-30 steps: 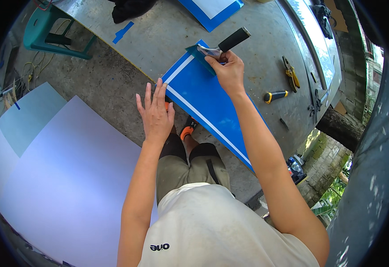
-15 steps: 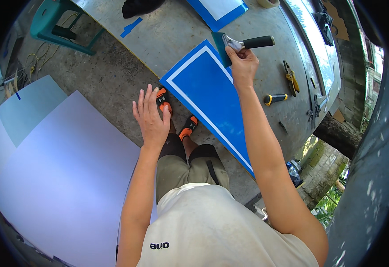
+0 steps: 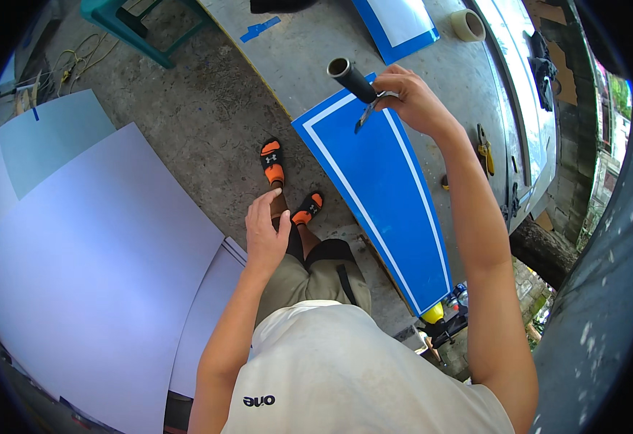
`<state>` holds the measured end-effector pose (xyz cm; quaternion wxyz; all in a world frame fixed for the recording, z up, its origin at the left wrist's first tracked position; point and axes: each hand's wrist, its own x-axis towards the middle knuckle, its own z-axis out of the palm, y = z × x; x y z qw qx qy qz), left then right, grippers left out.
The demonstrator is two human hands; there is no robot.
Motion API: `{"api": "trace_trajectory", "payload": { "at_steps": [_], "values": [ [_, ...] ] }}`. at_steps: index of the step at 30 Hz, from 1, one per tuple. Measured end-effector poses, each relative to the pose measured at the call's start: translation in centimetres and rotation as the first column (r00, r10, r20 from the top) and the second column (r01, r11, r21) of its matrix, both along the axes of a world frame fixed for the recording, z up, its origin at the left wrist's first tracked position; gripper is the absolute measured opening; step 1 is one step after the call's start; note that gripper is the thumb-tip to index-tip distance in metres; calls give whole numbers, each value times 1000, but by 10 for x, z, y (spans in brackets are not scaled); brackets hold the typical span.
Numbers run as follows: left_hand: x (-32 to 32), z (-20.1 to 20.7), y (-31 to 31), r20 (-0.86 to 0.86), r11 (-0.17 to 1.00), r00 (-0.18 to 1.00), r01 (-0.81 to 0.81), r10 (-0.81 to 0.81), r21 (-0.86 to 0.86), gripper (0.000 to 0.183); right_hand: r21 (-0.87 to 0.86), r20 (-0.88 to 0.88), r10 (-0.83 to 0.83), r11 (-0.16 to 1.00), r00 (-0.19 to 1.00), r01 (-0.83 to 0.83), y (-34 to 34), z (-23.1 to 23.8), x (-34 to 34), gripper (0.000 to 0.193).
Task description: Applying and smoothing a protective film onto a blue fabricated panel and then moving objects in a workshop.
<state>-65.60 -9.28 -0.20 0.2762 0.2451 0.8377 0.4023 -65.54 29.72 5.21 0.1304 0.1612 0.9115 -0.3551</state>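
My right hand (image 3: 413,100) grips a squeegee (image 3: 354,81) near its metal part, above the far end of a blue panel (image 3: 389,188) with a white border line. The squeegee's black handle points away from my fingers toward the upper left, its hollow end facing up. Its blade is mostly hidden by my hand and by the angle. The panel lies along the table's near edge. My left hand (image 3: 266,233) hangs in the air in front of my shorts, fingers loosely bent, thumb apart, holding nothing.
On the grey table (image 3: 316,54) lie a blue-edged white sheet (image 3: 401,25), a tape roll (image 3: 468,25), yellow-handled pliers (image 3: 484,150) and blue tape scraps (image 3: 260,29). Large white sheets (image 3: 107,253) stand at left. A green stool (image 3: 143,29) stands beyond them.
The squeegee has been turned in my right hand: its handle pointed right, now upper left. My left hand has dropped lower and right. The whole view has shifted, showing more of the panel.
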Motion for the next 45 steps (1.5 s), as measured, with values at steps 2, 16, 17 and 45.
{"api": "trace_trajectory", "payload": {
  "at_steps": [2, 16, 17, 45],
  "values": [
    [3, -1, -5, 50, 1000, 999, -19, 19, -9, 45, 31, 27, 138, 990, 990, -138, 5, -6, -22, 22],
    [-9, -26, -54, 293, 967, 922, -230, 253, -113, 40, -141, 290, 539, 842, 791, -521, -41, -25, -124, 11],
    [-9, -27, -55, 310, 959, 908, -257, 281, -116, 40, -145, 244, 571, 821, 784, -553, -49, -24, -126, 10],
    [127, -42, -11, 768, 995, 637, -98, 65, -3, 65, -293, 270, -191, 917, 944, 270, -109, -5, 180, 25]
  ]
}}
